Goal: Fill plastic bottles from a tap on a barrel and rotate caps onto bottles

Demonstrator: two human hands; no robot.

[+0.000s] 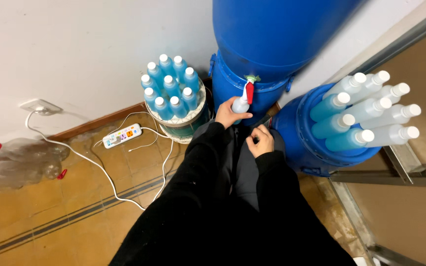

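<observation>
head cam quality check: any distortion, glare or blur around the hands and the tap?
Head view: strong wide-angle distortion, so the blue drum and the bottles on the right drum splay outward. Lighting is even and soft, with a mild sheen on the drum and no harsh glare. Left hand holding a bottle under the red tap and right hand are reasonably sharp; the black sleeves lose detail.
</observation>
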